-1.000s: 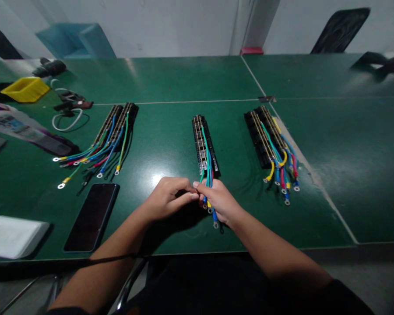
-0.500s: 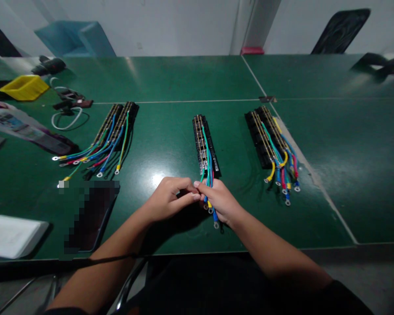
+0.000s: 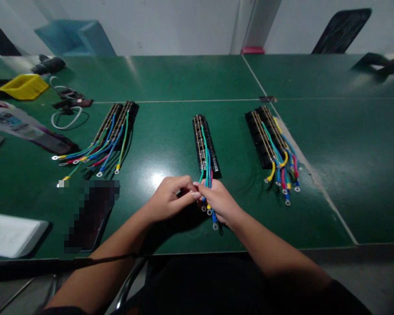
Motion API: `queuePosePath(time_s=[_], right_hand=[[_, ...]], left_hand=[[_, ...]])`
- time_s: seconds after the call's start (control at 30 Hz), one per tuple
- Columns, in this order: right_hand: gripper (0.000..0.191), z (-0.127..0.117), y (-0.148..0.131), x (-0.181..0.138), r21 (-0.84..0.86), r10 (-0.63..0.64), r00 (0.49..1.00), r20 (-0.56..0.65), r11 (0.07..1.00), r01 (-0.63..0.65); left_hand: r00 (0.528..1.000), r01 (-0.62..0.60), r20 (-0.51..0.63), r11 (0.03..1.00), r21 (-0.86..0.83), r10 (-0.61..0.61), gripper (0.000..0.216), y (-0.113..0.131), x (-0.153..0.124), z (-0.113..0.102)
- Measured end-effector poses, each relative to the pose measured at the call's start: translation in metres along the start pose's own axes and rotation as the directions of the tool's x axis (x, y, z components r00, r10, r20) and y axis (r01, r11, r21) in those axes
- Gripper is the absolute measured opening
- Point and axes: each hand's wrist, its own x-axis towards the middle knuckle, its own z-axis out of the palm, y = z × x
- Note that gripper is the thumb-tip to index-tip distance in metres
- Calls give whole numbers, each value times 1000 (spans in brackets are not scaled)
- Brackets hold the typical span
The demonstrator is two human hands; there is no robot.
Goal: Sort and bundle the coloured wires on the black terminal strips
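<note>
A black terminal strip [image 3: 205, 144] with brass-coloured bars lies on the green table in front of me. From its near end runs a bundle of green, blue and red wires [image 3: 209, 168]. My right hand [image 3: 218, 199] is closed around that bundle, thumb across the top. Ring terminals [image 3: 215, 226] with blue and yellow sleeves hang out below it. My left hand [image 3: 174, 199] meets it from the left, thumb and forefinger pinched at the bundle's left side. What sits between those left fingertips is too small and partly hidden to make out.
Two wired strips [image 3: 118, 122] lie to the left, two more [image 3: 262, 135] to the right. Nearer on the left are a phone [image 3: 93, 218] and a white box [image 3: 15, 236]. A bottle [image 3: 29, 127], a yellow tray [image 3: 24, 87] and a white cable [image 3: 67, 124] lie farther left.
The ring terminals under my right hand have shifted very slightly left. Both hands stay nearly in place at the wires, and the strip has barely moved.
</note>
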Motion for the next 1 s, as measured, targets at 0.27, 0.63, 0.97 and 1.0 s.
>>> queuePosePath(time_s=[0.27, 0.63, 0.97, 1.0], right_hand=[[26, 1, -2, 0, -3, 26, 1000, 6, 1000, -26], [26, 0, -3, -1, 57, 21, 1000, 19, 998, -22], [26, 0, -2, 0, -17, 16, 1000, 8, 1000, -16], [26, 0, -2, 0, -17, 18, 1000, 11, 1000, -18]], left_hand=[[998, 20, -61, 1000, 9, -20, 25, -4, 1, 4], [997, -74, -11, 997, 16, 74, 18, -2, 1, 2], [997, 59, -46, 998, -36, -61, 27, -3, 4, 4], [997, 58, -45, 997, -42, -60, 27, -3, 4, 4]])
